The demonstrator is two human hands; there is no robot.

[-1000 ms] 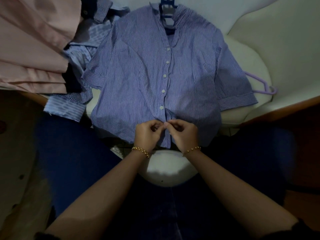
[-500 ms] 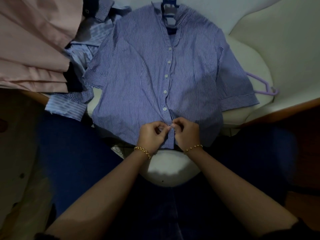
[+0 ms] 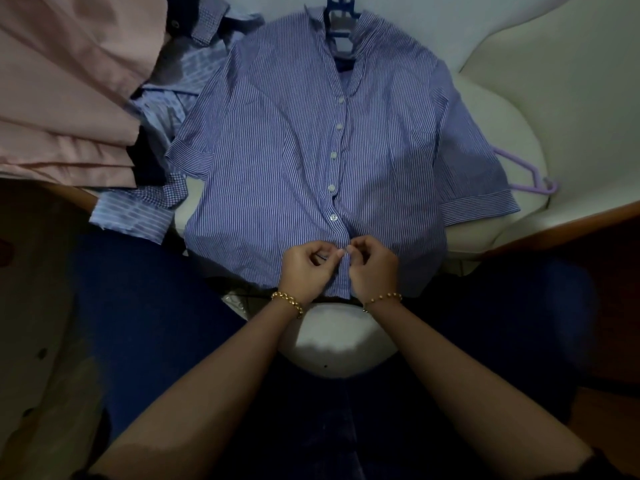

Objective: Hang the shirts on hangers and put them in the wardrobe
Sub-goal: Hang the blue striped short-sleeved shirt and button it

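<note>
Right now both grips sit at the near end of the striped shirt (image 3: 277, 150), just above its hem. The left grip (image 3: 306, 268) pinches one edge of the placket and the right grip (image 3: 372, 268) pinches the other, with fingertips meeting on the centre line. My read: you're on the last button. Your fingers hide it, so I can't tell if it's through.

The shirt lies flat, front up, on the white seat (image 3: 339, 344). Its long axis runs straight away from you: hem near, collar far. The 5 buttons above the grips look fastened, the nearest one (image 3: 333, 217) just beyond your fingertips.

Key relation: the blue hanger (image 3: 341, 15) is already in the collar, at the far end of that axis and well apart from both grips. Its hook sits about on the centre line, so neither grip is clearly nearer. Either can reach it, going straight up the placket.

A purple hanger (image 3: 526, 174) pokes out from under the shirt's right-side sleeve. More shirts, one pink (image 3: 69, 98) and one checked (image 3: 138, 216), are piled on your left.
</note>
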